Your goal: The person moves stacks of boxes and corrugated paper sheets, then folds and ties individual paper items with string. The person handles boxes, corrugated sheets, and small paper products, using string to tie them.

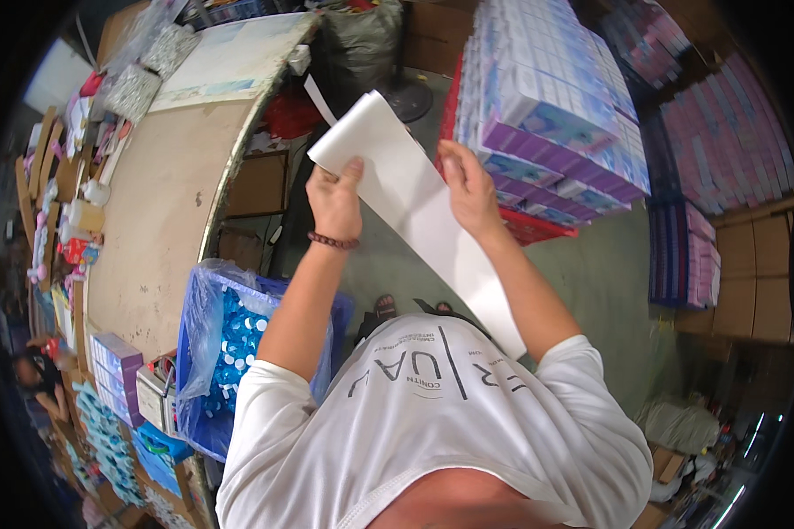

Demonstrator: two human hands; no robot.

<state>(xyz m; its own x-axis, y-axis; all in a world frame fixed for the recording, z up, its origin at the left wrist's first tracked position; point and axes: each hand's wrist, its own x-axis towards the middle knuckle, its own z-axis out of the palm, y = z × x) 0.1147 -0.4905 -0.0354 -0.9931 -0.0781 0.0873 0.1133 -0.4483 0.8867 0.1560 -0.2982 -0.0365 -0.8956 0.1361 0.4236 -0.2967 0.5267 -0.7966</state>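
A long white paper strip [415, 189], folded over into layers at its far end, hangs in front of my chest and runs down toward my right elbow. My left hand [335, 201], with a dark bead bracelet on the wrist, grips the folded end, its thumb on top and fingers underneath. A narrow white tail [319, 100] of paper sticks out past the fold. Beside the strip's right edge is my right hand [472, 189], fingers partly bent and apart, with nothing visible in them. Whether it touches the edge is hard to make out.
To the left stands a worn table [163, 176]; a blue bin [185, 353] of blue-and-white plastic pieces sits beside me. Purple-and-white boxes [556, 115] are stacked on a red pallet [534, 227] ahead right. Brown cartons [750, 264] stand farther right.
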